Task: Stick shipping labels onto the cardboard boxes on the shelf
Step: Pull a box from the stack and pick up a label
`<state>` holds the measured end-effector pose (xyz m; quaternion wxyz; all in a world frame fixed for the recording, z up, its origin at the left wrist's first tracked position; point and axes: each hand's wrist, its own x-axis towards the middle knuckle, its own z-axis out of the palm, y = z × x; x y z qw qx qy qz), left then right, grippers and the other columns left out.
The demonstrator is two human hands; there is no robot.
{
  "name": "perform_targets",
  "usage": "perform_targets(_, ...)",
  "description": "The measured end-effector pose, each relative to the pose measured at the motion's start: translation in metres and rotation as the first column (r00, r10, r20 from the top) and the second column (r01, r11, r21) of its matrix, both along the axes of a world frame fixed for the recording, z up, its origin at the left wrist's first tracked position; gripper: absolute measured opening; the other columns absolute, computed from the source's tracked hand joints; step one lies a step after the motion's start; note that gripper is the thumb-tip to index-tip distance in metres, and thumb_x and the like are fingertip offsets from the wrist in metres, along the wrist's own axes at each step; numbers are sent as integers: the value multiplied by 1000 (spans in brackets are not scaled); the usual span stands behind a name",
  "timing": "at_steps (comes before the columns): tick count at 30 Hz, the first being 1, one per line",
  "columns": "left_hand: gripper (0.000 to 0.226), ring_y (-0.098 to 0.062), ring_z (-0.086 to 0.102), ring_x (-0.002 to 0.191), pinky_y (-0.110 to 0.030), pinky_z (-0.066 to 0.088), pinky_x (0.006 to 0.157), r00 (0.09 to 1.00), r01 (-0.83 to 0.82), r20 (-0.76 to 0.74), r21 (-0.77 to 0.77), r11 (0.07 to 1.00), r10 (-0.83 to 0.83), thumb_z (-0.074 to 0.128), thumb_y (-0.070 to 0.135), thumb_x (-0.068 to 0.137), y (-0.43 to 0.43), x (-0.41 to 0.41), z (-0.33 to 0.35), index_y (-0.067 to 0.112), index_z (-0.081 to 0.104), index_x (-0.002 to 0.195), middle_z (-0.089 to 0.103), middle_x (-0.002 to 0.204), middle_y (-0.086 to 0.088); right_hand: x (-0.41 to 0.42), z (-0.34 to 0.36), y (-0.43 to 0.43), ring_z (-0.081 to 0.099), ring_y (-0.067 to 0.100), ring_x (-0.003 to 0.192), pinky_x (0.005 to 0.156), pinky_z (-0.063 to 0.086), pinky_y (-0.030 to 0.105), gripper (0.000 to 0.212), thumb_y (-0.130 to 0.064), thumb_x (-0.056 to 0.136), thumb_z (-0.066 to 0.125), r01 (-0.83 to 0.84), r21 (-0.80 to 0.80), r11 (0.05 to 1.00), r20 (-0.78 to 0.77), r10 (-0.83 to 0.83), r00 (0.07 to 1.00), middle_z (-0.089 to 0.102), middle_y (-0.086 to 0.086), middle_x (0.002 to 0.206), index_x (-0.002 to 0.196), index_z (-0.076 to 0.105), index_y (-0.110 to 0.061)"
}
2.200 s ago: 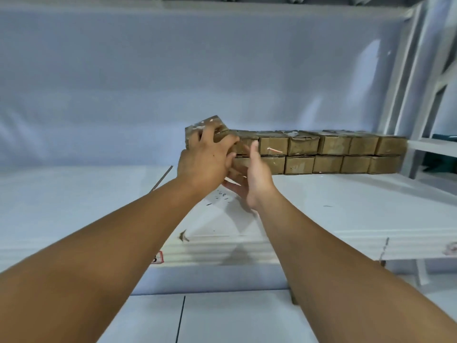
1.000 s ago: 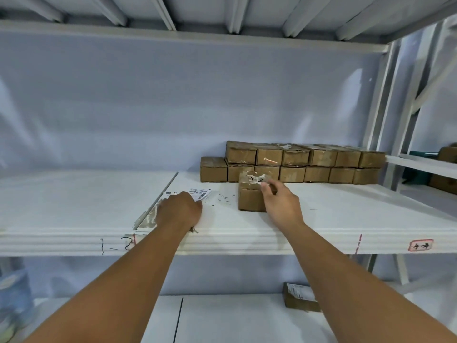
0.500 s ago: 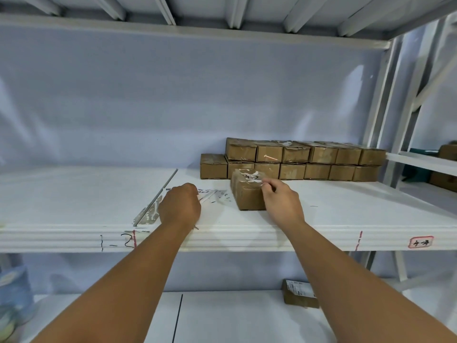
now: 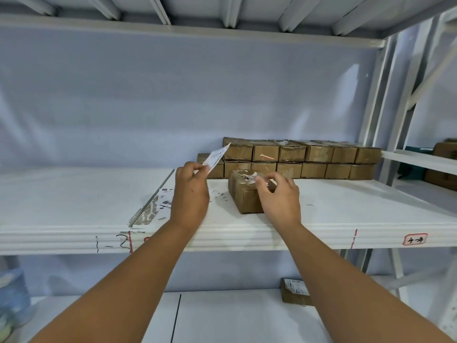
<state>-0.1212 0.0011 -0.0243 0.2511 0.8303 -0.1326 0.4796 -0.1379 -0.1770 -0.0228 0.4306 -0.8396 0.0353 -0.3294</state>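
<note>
At the far left, below the shelf, stands a bluish container, blurred at the frame's edge. The white shelf carries black and red handwriting on its front lip, and a narrow seam runs back across the board. Just right of the seam a few loose printed labels lie flat on the shelf.

The left hand is raised above those labels. Its thumb and fingers are drawn together and pinch the lower corner of one shipping label, which sticks up and to the right, clear of the shelf and in front of the back row.

Just beside that hand, one cardboard box sits alone on the shelf, forward of the others and turned slightly askew. Torn white paper clings to its top.

The right hand hangs over the right end of that box with its fingers curled, the thumb and forefinger close together at the paper on top. Whether they actually have hold of anything cannot be told.

Behind, a stack of boxes lies two rows high against the wall. Further right a red-framed tag sits on the shelf's lip, and on the lower level rests a labelled box.
</note>
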Motion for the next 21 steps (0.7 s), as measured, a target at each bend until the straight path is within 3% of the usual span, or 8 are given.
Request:
perform_targets(6,66,-31,58,94,-24,40,42,999,16,-34,324,946,-6,74,-15,56,-27,-13,0,3,62,118,59,114,-14,-2,3,-3,56,8,105,86,45,22,46,-61,90,42,-184,345,920,88,163,983,66,-8,107,110,66,-26)
perform_targets(8,63,-25,45,122,-33,52,72,995,56,-99,367,928,-21,60,-5,81,-31,-12,0,9,41,140,42,140,-9,-4,6,-5,59,3,96,77,44,16,42,-56,92,45,-210,412,887,83,193,978,69,-9,103,108,68,-24)
perform_targets(10,54,-15,25,138,-30,38,101,969,172,-235,413,895,-78,39,12,99,-31,-12,-2,19,21,149,21,154,1,-3,6,-9,63,8,94,81,51,25,24,-44,94,52,-216,460,861,74,205,976,70,-8,96,100,68,-27)
perform_targets(14,57,-14,16,143,-30,38,104,969,199,-236,564,801,-75,38,25,101,-38,-13,0,23,12,151,6,158,4,-2,7,-17,65,10,86,77,54,26,16,-12,94,55,-210,621,755,103,188,977,71,-1,97,91,67,-23)
perform_targets(16,62,-15,20,141,-31,33,108,955,259,-244,417,871,-167,42,43,96,-35,-12,1,22,18,150,16,156,1,-5,9,-20,62,0,76,61,48,11,16,-7,94,54,-238,659,714,156,180,971,69,-5,91,94,66,-19)
perform_targets(18,65,-17,31,136,-28,29,107,894,374,-278,35,927,-351,37,54,93,-30,-9,3,21,25,148,31,150,-3,-7,11,-21,61,-3,74,55,43,5,16,-6,94,55,-262,677,688,191,179,965,68,-7,90,101,66,-17)
perform_targets(19,65,-19,41,129,-28,33,103,832,407,-308,-229,884,-462,31,58,92,-26,-8,4,22,27,147,39,145,-4,-7,11,-21,61,-4,74,54,43,3,16,-7,94,55,-270,679,683,194,187,963,68,-8,90,102,66,-16)
perform_targets(21,60,-19,58,108,-30,46,90,641,356,-285,-712,605,-713,28,55,93,-19,-1,8,18,38,140,57,126,-9,-7,14,-17,63,-3,75,56,45,5,13,-9,94,56,-266,640,721,177,199,964,70,-7,92,99,66,-16)
